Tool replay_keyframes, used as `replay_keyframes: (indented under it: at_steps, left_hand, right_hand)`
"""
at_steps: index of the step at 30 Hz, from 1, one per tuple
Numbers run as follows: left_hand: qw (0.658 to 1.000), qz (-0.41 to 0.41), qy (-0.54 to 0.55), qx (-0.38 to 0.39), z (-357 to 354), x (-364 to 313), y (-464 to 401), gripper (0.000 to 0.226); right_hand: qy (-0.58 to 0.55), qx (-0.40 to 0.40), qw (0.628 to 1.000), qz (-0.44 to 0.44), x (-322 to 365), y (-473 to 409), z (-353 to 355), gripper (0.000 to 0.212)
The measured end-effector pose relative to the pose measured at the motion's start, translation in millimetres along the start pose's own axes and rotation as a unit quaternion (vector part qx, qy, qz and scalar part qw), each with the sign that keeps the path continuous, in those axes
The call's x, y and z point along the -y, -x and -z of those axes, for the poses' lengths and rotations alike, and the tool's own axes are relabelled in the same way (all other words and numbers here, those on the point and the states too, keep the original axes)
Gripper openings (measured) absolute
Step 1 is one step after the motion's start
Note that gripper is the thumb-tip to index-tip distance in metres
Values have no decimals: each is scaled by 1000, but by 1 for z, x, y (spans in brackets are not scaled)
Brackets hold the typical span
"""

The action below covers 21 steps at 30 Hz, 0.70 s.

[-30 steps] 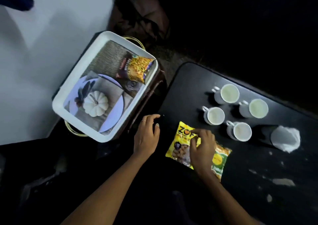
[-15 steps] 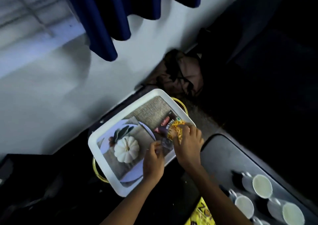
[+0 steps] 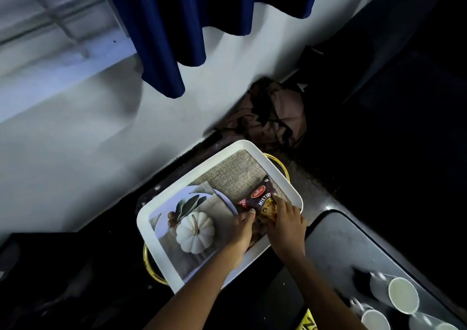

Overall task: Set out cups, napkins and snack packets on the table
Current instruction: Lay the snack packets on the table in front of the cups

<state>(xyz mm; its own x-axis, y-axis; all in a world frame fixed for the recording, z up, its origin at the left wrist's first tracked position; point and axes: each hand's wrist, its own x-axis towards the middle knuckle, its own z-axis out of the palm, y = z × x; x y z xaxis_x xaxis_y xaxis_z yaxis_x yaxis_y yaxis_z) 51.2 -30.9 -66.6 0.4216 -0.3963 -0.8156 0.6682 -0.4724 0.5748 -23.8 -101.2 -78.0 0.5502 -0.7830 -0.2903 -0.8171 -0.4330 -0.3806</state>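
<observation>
Both grips pinch one dark packet (image 3: pixel 262 198) inside the white tray (image 3: pixel 161 256): right hand (image 3: pixel 285 222) on its yellow end, left hand (image 3: pixel 241 230) on its near edge. Right of the grips and nearer, cups (image 3: pixel 403 295) stand on the dark surface (image 3: pixel 336 241); a yellow packet (image 3: pixel 308 323) peeks at the bottom edge.

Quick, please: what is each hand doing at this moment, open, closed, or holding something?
Left hand: closed on the lower end of the dark snack packet in the white tray.
Right hand: gripping the same packet.
</observation>
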Motion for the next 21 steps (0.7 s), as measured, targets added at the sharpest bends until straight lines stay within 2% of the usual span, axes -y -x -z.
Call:
replay_keyframes:
  at_steps: [6, 10, 13, 16, 19, 21]
  left_hand:
    - [997, -6, 52, 60, 1, -2, 12, 17]
    - [992, -11, 118, 47, 2, -6, 24, 11]
    - [996, -44, 76, 9, 6, -9, 36, 26]
    - [996, -81, 19, -13, 13, -12, 49, 30]
    - [994, -105, -15, 30, 20, -11, 68, 26]
    - [991, -117, -42, 58, 22, -8, 77, 26]
  right_hand:
    - [-52, -44, 998, -10, -2, 21, -1, 64]
    - [-102, -54, 993, -28, 8, 45, 2, 64]
    - [-142, -50, 988, -37, 16, 69, 12, 66]
    - [-204, -46, 976, -56, 13, 88, 30, 56]
    - [-308, -55, 945, -97, 7, 98, 51, 43]
    - [-461, -44, 876, -133, 8, 99, 63, 29]
